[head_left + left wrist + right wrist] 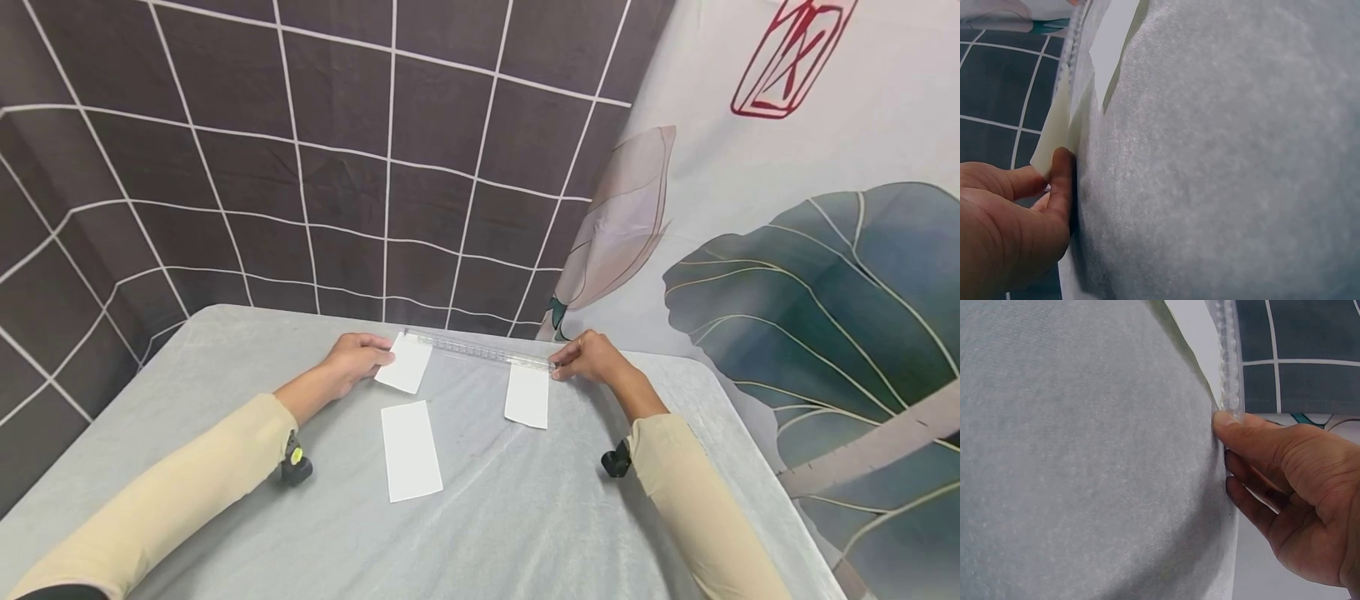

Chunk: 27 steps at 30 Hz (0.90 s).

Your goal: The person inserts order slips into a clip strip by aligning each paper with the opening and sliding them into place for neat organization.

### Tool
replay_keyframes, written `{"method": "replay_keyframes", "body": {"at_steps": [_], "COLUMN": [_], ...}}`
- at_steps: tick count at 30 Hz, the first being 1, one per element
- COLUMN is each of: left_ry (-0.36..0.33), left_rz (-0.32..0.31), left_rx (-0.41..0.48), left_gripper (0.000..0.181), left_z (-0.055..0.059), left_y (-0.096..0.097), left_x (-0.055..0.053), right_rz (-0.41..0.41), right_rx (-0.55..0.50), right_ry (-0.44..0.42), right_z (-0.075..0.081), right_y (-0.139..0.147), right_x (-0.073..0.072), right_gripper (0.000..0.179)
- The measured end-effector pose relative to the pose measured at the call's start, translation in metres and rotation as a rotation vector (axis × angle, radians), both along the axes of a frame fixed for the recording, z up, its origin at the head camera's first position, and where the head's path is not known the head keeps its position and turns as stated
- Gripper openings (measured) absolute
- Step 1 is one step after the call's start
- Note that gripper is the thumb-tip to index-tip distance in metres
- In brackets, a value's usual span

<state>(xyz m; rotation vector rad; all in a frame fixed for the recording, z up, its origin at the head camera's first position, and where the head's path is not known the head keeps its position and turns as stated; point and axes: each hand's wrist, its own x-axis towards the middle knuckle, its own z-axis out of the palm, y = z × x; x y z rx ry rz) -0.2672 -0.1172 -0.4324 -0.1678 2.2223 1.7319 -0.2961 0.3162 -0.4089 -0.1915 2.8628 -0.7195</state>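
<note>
A clear plastic strip with a row of round bumps (476,348) (1230,369) spans the far side of the table, long and thin. My left hand (352,362) pinches the left edge of a white paper card (406,367) (1055,131) between thumb and fingers; the strip's left end overlaps the card's top. At the strip's other end, my right hand (592,358) (1310,481) pinches it between thumb and forefinger. A second white card (527,396) (1110,47) hangs down from under the strip near that hand. Closer to me lies a third white card (412,452), untouched.
Pale grey cloth covers the table (480,533). Right behind its far edge hangs a dark curtain with white grid lines (345,183). A leaf-patterned white cloth (750,208) hangs on the right. Each wrist carries a small black camera (297,471).
</note>
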Motion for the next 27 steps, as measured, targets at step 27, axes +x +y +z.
{"method": "replay_keyframes", "body": {"at_steps": [27], "left_ry": [-0.022], "left_rz": [-0.049], "left_rx": [0.066], "left_gripper": [0.052], "left_z": [0.0], "left_y": [0.011], "left_x": [-0.003], "right_rz": [0.0], "right_rx": [-0.012], "right_ry": [-0.01], "right_z": [0.0], "right_y": [0.001], "right_x": [-0.001], "right_gripper": [0.031]}}
